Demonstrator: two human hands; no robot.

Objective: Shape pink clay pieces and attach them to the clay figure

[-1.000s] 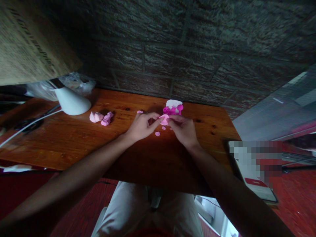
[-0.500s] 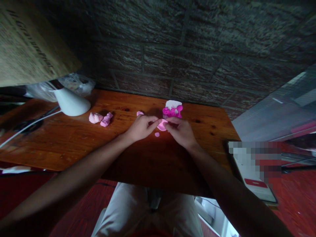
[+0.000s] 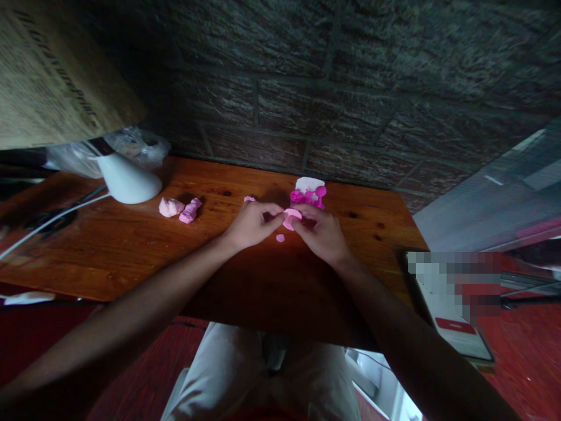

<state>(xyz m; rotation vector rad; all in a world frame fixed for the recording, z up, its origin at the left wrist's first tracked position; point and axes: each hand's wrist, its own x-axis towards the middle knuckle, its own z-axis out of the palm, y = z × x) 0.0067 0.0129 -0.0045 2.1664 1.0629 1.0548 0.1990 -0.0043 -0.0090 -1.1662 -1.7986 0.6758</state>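
Between my two hands is a small flattened piece of pink modelling clay (image 3: 291, 218). My left hand (image 3: 254, 224) pinches its left edge with thumb and fingers. From the other side my right hand (image 3: 321, 231) grips it, the thumb lying on its face. A small pink clay bit (image 3: 280, 238) rests on the table just below the hands. Another pink lump (image 3: 249, 199) shows partly behind my left hand. Beyond my right hand lie bright magenta shaped pieces (image 3: 308, 196) beside a white piece (image 3: 310, 185); my fingers hide part of them.
Two larger pale pink clay lumps (image 3: 170, 207) sit on the wooden table (image 3: 228, 175) to the left. A lamp with a white base (image 3: 131, 178) and a printed shade (image 3: 56, 82) stands farther left. A dark stone wall (image 3: 280, 105) rises behind. A tablet-like device (image 3: 456, 324) lies at the right edge.
The clay between my hands has tilted, and its visible outline looks smaller and more folded. Both hands stay in nearly the same place; the view has shifted slightly.
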